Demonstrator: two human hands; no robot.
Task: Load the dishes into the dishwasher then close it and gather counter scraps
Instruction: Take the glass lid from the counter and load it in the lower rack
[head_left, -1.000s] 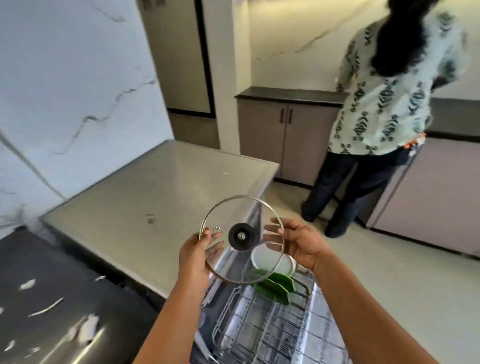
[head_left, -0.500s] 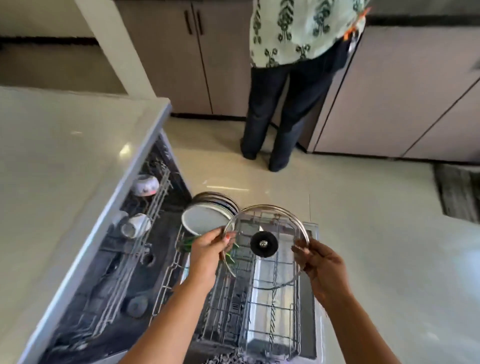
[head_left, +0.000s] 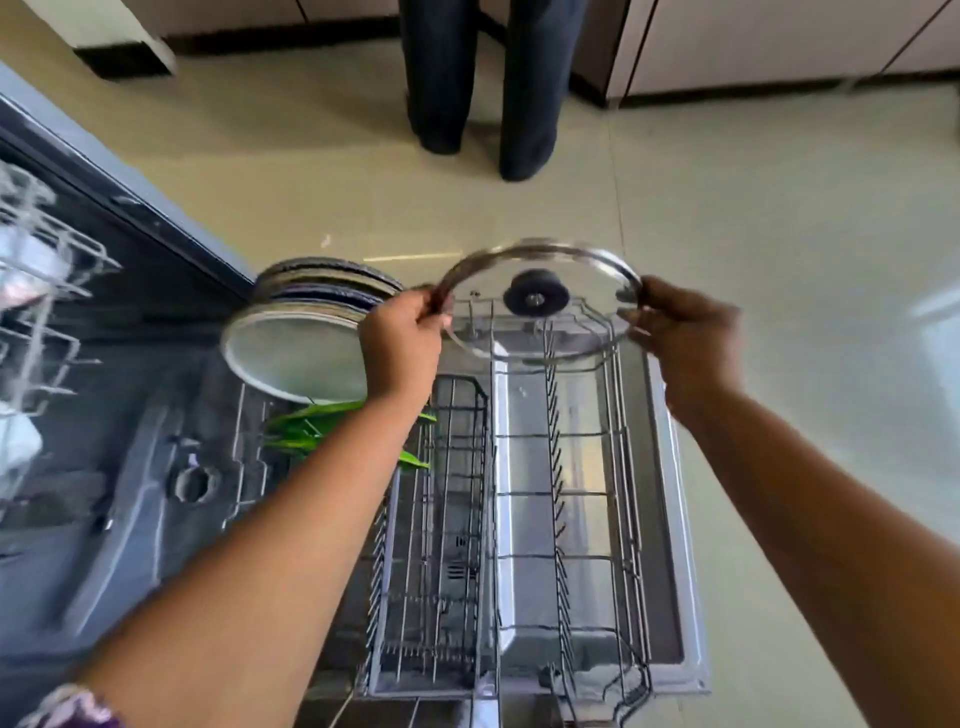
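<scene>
Home kitchen: dishwasher rack (head_left: 566, 467), floor cabinets (head_left: 753, 41).

- The pulled-out lower dishwasher rack (head_left: 561, 525) (grey wire, over the open door) carries a row of upright plates (head_left: 306, 322) at its far left corner.
- Green leaf-shaped pieces (head_left: 306, 428) lie just below the plates.
- A wire cutlery basket (head_left: 447, 519) sits mid-rack.
- The pale tiled floor (head_left: 779, 234) bears a standing person's legs (head_left: 483, 78).

Clear glass lid (head_left: 540, 332) with metal rim, wire rack (head_left: 566, 499), glossy floor (head_left: 779, 234)
</scene>
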